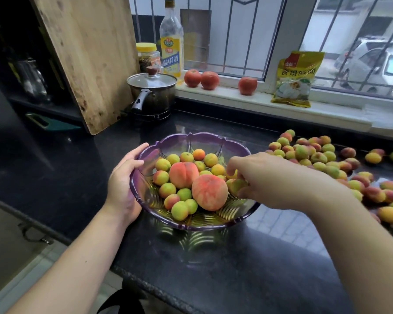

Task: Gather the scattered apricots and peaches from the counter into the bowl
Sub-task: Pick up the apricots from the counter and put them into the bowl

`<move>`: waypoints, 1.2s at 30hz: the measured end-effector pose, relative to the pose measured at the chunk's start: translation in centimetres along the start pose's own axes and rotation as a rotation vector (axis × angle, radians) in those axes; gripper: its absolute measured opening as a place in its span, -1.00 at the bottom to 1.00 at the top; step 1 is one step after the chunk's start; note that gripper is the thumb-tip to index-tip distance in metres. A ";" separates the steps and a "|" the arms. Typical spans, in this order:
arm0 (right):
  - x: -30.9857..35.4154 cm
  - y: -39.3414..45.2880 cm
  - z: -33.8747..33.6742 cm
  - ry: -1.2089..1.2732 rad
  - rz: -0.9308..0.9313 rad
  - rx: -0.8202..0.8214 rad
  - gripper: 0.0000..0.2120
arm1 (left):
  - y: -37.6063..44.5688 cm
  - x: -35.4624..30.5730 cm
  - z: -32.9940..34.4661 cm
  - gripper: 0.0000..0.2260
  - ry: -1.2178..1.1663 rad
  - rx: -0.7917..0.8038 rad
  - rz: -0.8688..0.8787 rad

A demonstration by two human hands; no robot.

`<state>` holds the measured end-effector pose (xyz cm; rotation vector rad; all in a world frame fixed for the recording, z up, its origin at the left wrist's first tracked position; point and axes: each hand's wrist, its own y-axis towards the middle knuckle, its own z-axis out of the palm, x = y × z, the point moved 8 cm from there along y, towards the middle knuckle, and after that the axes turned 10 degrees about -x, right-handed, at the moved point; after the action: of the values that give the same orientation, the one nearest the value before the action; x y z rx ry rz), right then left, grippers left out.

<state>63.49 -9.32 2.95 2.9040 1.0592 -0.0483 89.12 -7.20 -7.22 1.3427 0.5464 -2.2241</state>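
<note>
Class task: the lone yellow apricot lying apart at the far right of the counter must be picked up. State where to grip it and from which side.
Grip the yellow apricot across its round middle, fingertips coming from above: it lies on the flat counter, its top bare, with a gap toward the pile.

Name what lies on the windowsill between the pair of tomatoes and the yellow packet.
In the head view, a single tomato sits between the pair of tomatoes and the yellow packet.

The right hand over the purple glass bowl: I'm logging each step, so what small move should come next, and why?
Probably let go: the right hand pinches small yellow-green apricots just above the fruit inside the scalloped purple glass bowl, which the left hand steadies. Then reach back to the scattered fruit pile.
</note>
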 end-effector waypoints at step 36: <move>-19.1 -3.7 1.3 0.166 0.709 -0.090 -0.75 | -4.4 -0.8 2.6 -0.57 0.190 -0.086 0.244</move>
<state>46.48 -18.84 2.39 3.0462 -0.0086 0.2605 85.01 -4.97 -4.96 1.4987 0.5086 -1.8701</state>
